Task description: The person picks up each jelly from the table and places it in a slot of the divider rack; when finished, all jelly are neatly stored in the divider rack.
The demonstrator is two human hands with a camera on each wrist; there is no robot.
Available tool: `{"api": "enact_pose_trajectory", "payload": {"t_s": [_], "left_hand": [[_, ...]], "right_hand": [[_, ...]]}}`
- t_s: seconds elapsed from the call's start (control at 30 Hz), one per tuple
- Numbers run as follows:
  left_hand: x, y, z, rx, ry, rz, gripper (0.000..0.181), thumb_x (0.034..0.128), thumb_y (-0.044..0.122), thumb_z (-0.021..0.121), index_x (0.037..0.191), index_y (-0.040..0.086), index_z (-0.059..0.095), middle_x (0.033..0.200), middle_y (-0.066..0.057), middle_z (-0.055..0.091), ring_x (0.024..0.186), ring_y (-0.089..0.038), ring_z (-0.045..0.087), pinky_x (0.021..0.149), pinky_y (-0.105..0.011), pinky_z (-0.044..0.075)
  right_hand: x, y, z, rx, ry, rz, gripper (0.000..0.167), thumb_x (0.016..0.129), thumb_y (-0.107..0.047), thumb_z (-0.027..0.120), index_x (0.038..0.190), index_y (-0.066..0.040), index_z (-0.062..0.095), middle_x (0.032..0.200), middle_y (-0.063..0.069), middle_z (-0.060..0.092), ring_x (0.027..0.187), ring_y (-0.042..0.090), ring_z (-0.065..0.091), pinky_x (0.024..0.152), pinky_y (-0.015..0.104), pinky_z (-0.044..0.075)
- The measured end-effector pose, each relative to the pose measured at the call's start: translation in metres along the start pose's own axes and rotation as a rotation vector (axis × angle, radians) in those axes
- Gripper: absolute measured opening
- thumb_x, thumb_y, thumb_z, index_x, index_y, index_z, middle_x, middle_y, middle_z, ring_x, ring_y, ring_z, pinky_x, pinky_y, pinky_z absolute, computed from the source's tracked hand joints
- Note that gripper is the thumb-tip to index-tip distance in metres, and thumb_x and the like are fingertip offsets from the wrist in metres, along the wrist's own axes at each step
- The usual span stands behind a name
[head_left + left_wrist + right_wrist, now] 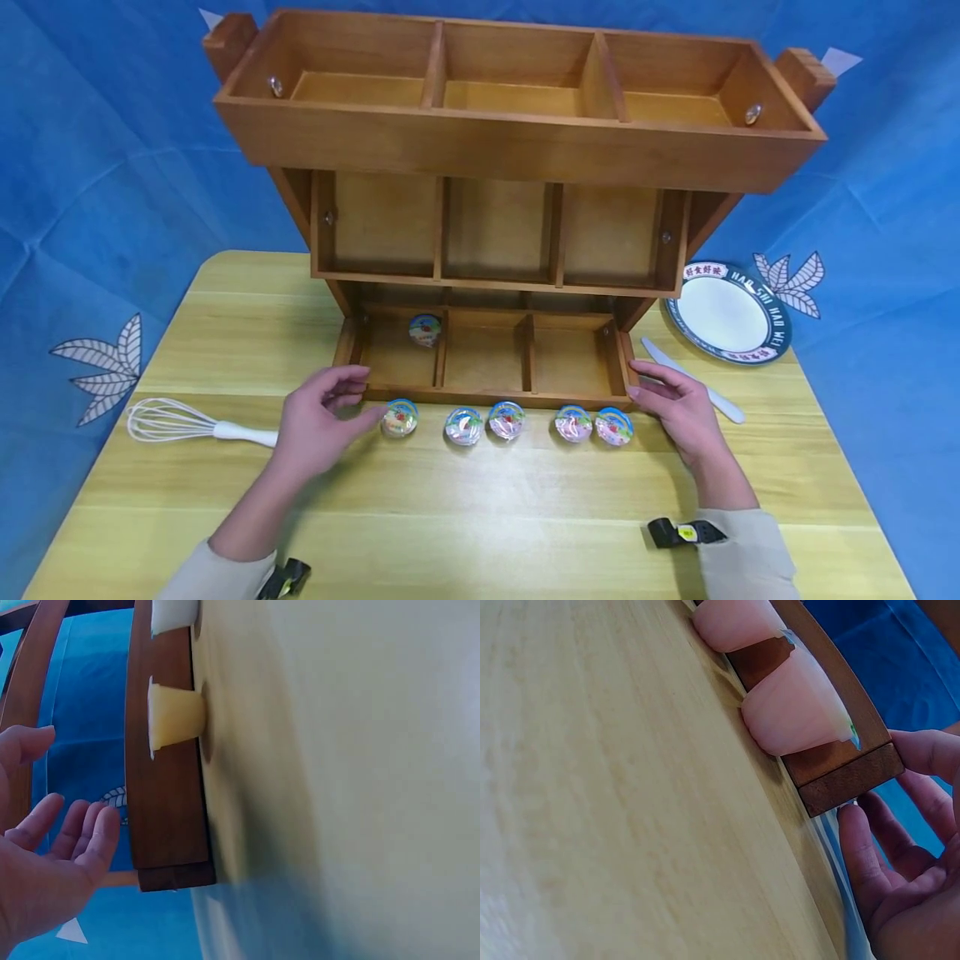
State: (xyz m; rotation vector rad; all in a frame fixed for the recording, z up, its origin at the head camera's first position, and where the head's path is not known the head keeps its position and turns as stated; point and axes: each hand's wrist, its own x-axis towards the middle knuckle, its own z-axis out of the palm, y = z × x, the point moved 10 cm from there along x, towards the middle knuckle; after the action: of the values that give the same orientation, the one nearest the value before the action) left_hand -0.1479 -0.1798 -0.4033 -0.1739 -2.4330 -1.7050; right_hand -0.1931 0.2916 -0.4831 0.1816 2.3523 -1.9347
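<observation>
In the head view, the left hand (pixel 318 421) was near a yellow cup (pixel 400 418) fronting the lowest tray (pixel 487 399); a plate (pixel 723 317) read "HAO SHI HAO WEI". Left wrist: fingers apart, empty; lifting that cup would call for pinching. Right wrist: the right hand (pixel 911 877) pinched the tray's corner, seemingly steadying it.

Through the head camera I look forward and down at the wooden rack (pixel 517 150). My wrist views sit nearer and lower, tipped sideways, at the rack's left and right front ends; each shares its bottom tray's (pixel 435 395) front with the head view.
</observation>
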Motion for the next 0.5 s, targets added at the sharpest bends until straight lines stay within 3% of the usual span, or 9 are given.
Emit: {"api": "enact_pose_trajectory", "payload": {"t_s": [0.27,0.5], "left_hand": [[-0.017,-0.017,0.007,0.004,-0.045,-0.091,0.047,0.0727,-0.006,0.086,0.115,-0.008,0.065,0.103,-0.021,0.066,0.096,-0.038,0.063,0.084,-0.034,0.056],[-0.022,-0.041,0.022,-0.048,-0.112,-0.232,0.049,0.0735,-0.004,0.085,0.118,-0.007,0.064,0.111,-0.019,0.064,0.099,-0.034,0.063,0.086,-0.035,0.056]], "right_hand": [[-0.001,0.002,-0.001,0.002,0.000,0.015,0.047,0.090,-0.015,0.077,0.133,-0.004,0.064,0.135,0.000,0.053,0.111,0.011,0.057,0.085,0.021,0.053],[0.000,0.001,0.000,-0.013,-0.007,0.004,0.047,0.091,-0.016,0.076,0.134,-0.004,0.063,0.134,-0.001,0.054,0.111,0.012,0.057,0.083,0.021,0.054]]}}
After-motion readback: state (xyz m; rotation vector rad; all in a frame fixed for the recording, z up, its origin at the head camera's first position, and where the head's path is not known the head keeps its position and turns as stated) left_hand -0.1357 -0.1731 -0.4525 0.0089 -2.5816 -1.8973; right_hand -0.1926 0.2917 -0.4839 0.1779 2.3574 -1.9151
